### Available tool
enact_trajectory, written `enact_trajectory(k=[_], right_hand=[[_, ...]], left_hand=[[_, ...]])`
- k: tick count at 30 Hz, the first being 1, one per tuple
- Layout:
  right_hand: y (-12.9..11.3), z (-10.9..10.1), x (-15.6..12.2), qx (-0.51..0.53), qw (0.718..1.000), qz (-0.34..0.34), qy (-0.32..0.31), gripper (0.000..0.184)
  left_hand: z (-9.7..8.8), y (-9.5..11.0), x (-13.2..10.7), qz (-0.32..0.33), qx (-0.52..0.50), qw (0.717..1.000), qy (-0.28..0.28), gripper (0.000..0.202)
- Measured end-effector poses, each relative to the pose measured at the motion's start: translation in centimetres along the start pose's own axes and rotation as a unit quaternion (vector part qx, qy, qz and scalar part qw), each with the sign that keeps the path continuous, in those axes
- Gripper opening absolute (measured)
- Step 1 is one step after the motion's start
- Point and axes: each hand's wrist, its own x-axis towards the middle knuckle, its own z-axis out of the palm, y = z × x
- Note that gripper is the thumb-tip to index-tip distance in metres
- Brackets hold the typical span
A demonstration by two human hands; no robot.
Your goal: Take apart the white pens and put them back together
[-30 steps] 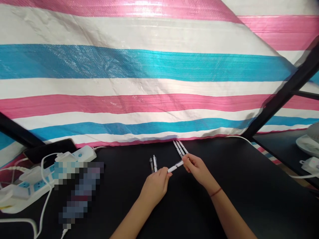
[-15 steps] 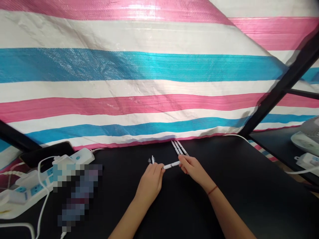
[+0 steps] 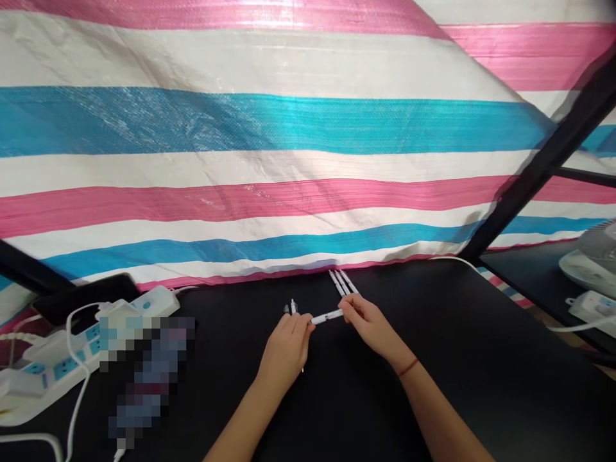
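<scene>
A white pen (image 3: pixel 327 317) is held nearly level between my two hands above the black tabletop. My left hand (image 3: pixel 287 345) is closed on its left end, and the fingertips of my right hand (image 3: pixel 364 316) pinch its right end. Just beyond my left fingers a second white pen (image 3: pixel 293 306) pokes up, partly hidden by that hand; I cannot tell whether the hand grips it too. Beside it is a small dark and clear piece (image 3: pixel 286 309), too small to name. Three white pens (image 3: pixel 342 281) lie side by side behind my right hand.
On the left lies a white power strip (image 3: pixel 158 301) with plugs and cables, a black object (image 3: pixel 86 300) behind it and a blurred-out item (image 3: pixel 151 378) in front. A striped sheet (image 3: pixel 289 167) hangs behind the black table (image 3: pixel 481 359). At the right are a black frame post (image 3: pixel 520 186) and a fan (image 3: pixel 590 263).
Both hands still hold the pen in nearly the same pose. The whole view has shifted slightly, and a thin light tip now shows below my left hand.
</scene>
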Motion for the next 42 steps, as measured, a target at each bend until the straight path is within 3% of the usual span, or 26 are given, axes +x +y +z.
enact_trajectory(k=[5, 9, 14, 20, 24, 28, 32, 35, 39, 42], right_hand=[[0.5, -0.3, 0.0, 0.046, 0.997, 0.032, -0.055, 0.037], [0.3, -0.4, -0.1, -0.02, 0.999, -0.034, -0.016, 0.027], [-0.1, 0.1, 0.0, -0.05, 0.994, -0.1, 0.016, 0.019], [0.7, 0.3, 0.2, 0.066, 0.998, 0.006, 0.023, 0.027], [1.1, -0.3, 0.6, 0.126, 0.99, 0.029, 0.058, 0.033], [1.3, -0.4, 0.8, 0.165, 0.982, 0.042, 0.086, 0.035], [1.9, -0.3, 0.8, 0.115, 0.983, 0.095, 0.106, 0.045], [2.2, -0.4, 0.7, 0.091, 0.987, 0.088, 0.102, 0.048], [2.1, -0.4, 0.8, 0.134, 0.986, 0.042, 0.094, 0.038], [2.2, -0.3, 0.9, 0.158, 0.98, 0.049, 0.109, 0.032]], left_hand=[[-0.3, 0.1, 0.0, 0.008, 0.004, 1.0, 0.004, 0.026], [-0.4, 0.2, 0.1, -0.014, -0.047, 0.999, 0.006, 0.028], [-0.6, -0.1, 0.3, -0.091, -0.144, 0.984, -0.053, 0.033], [-0.8, -0.3, 0.2, -0.066, -0.155, 0.986, -0.013, 0.025], [-0.7, -0.6, 0.0, -0.136, -0.202, 0.97, 0.005, 0.036], [-0.4, -1.1, -0.1, -0.205, -0.273, 0.939, 0.043, 0.028], [-0.1, -1.3, -0.1, -0.246, -0.332, 0.908, 0.067, 0.028], [-0.1, -1.3, -0.1, -0.265, -0.348, 0.896, 0.073, 0.029], [-0.2, -1.2, -0.1, -0.296, -0.357, 0.883, 0.066, 0.032], [-0.1, -1.2, 0.0, -0.309, -0.371, 0.873, 0.064, 0.033]])
